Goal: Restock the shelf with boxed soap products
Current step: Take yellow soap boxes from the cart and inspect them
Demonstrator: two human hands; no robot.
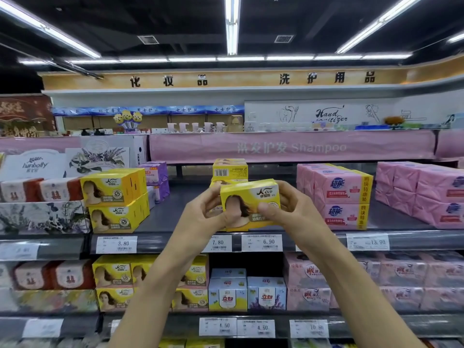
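The left hand (208,212) and the right hand (288,207) are close together; both grip one yellow soap box (251,204), one hand at each end, with fingers curled round it; the box is up in the air over the front edge of the dark shelf (175,209), with its picture side facing out; a bit of another box peeks out between the left fingers, but I cannot tell what it is.

Just behind the held box stands a small pile of yellow boxes (229,169) with a barcode showing; the hands hide the bottom of it, so I cannot count them.

To the left, two more yellow boxes (110,194) show their fronts, one on top of the other, with more in a row behind; to the right are two pink packs (342,189) stacked up, and more pink packs (426,194) past them.

Four price tags (218,243) run along the shelf edge: 3.80, 7.80, 6.90 and 13.90.

On the shelf below, five yellow box fronts (113,272) show; the left arm crosses in front and hides some; beside them sit blue and white boxes (266,293).
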